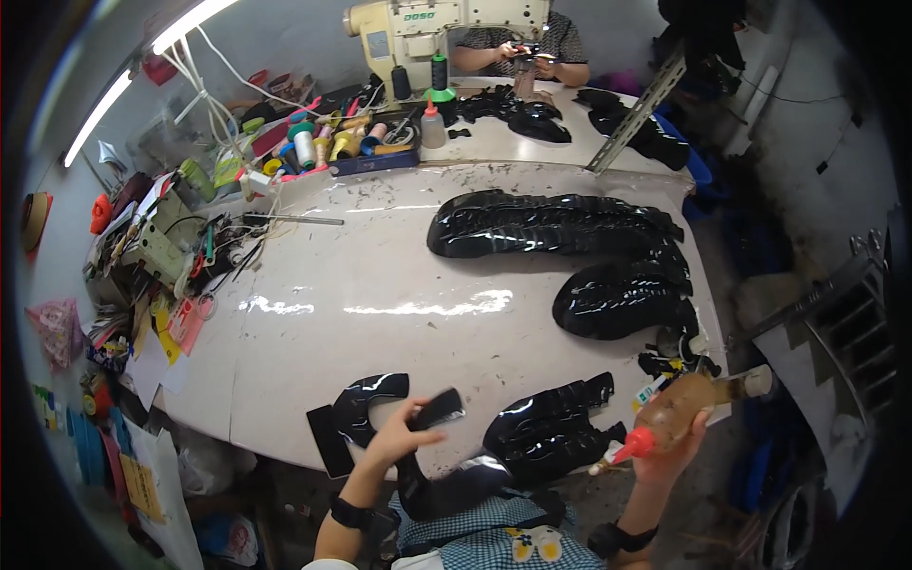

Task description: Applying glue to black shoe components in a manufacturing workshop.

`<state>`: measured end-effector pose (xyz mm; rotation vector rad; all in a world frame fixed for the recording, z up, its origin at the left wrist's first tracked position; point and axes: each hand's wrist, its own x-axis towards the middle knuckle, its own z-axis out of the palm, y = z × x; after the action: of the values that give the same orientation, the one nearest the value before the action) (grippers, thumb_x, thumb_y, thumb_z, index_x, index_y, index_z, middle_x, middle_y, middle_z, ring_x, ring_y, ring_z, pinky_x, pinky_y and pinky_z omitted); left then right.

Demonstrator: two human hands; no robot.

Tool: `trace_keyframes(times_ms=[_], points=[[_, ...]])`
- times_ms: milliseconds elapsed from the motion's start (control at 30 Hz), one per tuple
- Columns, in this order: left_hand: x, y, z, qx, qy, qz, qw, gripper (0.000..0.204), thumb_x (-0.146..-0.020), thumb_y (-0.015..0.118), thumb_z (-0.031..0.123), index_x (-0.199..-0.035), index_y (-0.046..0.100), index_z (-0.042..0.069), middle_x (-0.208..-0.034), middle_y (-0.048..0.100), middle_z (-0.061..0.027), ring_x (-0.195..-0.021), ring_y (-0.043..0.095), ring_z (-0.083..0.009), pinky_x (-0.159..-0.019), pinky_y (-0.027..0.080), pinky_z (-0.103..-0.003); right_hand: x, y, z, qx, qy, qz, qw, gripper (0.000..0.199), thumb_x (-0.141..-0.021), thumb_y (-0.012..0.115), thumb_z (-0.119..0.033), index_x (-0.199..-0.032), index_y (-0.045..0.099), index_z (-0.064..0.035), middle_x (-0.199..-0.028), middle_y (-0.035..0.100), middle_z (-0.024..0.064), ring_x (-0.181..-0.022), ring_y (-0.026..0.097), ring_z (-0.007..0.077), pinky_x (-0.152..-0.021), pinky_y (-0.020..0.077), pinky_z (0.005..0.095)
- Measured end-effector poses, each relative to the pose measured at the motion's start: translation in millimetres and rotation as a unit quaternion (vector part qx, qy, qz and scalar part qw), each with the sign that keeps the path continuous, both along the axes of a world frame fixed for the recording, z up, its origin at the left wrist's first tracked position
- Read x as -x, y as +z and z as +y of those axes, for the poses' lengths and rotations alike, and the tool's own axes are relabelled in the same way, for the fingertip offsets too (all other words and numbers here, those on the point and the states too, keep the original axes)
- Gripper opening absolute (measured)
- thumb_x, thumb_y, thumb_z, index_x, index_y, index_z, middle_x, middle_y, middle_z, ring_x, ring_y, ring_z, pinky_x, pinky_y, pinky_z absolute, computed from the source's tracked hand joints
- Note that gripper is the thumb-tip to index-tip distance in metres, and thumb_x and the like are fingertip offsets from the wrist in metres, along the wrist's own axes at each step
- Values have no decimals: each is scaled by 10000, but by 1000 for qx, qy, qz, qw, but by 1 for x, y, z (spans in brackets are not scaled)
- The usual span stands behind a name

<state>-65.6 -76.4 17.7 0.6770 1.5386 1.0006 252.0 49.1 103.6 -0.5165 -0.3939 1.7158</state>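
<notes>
My left hand (396, 439) is closed on a small glossy black piece (440, 408), pinched between thumb and fingers above the table's near edge. Just left of it lie a curved glossy black piece (359, 404) and a flat dark rectangle (327, 441). My right hand (673, 461) is wrapped round a squeeze bottle (676, 415) with amber-brown contents and a red nozzle, tilted so the nozzle points down and left. Between my hands sits an overlapping row of shiny black pieces (546, 427). Another black piece (456, 489) rests by my checked apron.
Long overlapping rows of black pieces (551, 225) lie across the table (380, 266). A tray of thread spools (375, 161) and a white bottle (432, 125) stand at the back. Clutter (161, 247) lines the left. Beyond a sewing machine (446, 33), another person (570, 47) works.
</notes>
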Motion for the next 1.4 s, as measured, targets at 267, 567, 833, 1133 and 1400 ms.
trace_keyframes(times_ms=[267,567,833,1133,1400], points=[[-65,88,27,-149,-169,42,973,614,-580,773,185,-1117,512,43,-1016,575,-101,-916,548,-167,-828,416,-266,7,-3,-7,-92,-71,-77,990,601,-783,549,-436,-1216,357,-66,-1097,490,117,-982,507,247,-849,419,431],[-75,99,25,-190,-170,63,965,589,-574,759,163,-1109,526,86,-919,613,-99,-813,595,-164,-760,454,-262,8,-1,-10,-161,-97,-213,959,634,-759,578,-395,-1227,339,-42,-1123,474,120,-1031,486,244,-876,411,390],[-78,101,23,-206,-171,93,959,589,-566,762,166,-1103,534,83,-909,620,-103,-805,605,-165,-755,459,-265,7,-2,-10,-183,-98,-234,950,612,-760,583,-385,-1210,360,-35,-1112,482,107,-1017,497,228,-865,415,373],[-79,104,25,-207,-173,89,959,576,-561,748,140,-1094,539,76,-898,621,-104,-791,606,-165,-744,463,-260,14,8,-5,-179,-121,-209,954,588,-706,683,-287,-1149,385,-43,-1037,485,66,-948,517,189,-817,446,332],[-80,106,26,-210,-174,79,959,570,-566,739,120,-1095,535,65,-891,618,-99,-783,596,-147,-731,462,-254,-4,-1,-11,-227,-87,-228,943,577,-766,586,-337,-1207,358,-42,-1099,480,103,-986,513,226,-831,440,377]])
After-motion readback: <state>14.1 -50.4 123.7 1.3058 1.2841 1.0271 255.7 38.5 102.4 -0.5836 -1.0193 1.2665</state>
